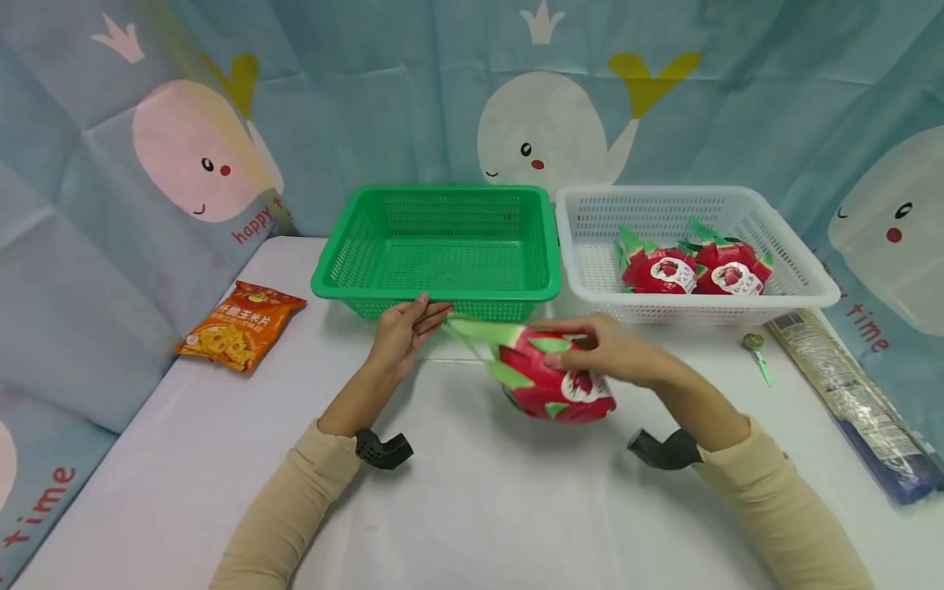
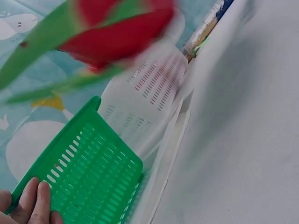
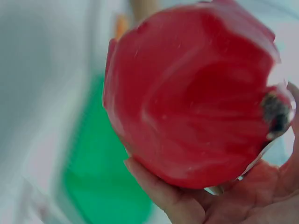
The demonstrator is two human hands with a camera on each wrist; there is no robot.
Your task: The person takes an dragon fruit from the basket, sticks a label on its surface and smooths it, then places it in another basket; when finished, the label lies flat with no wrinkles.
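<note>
My right hand (image 1: 608, 352) grips a red dragon fruit (image 1: 549, 377) with green leaf tips and a white label, above the table in front of the baskets. Its red skin (image 3: 187, 93) and dark stem end fill much of the right wrist view. My left hand (image 1: 401, 336) holds the front rim of the green basket (image 1: 435, 292); in the left wrist view its fingers (image 2: 39, 203) lie against the outer wall, with the thumb by the rim. Nothing lies inside that basket. The white basket (image 1: 701, 308) beside it holds two more dragon fruits (image 1: 660, 269).
An orange snack bag (image 1: 239, 328) lies on the left of the white table (image 1: 472, 508). To the right are a lollipop (image 1: 755, 348) with a green stick and a long silvery-blue packet (image 1: 855, 401). A blue whale-print curtain (image 1: 413, 98) hangs behind.
</note>
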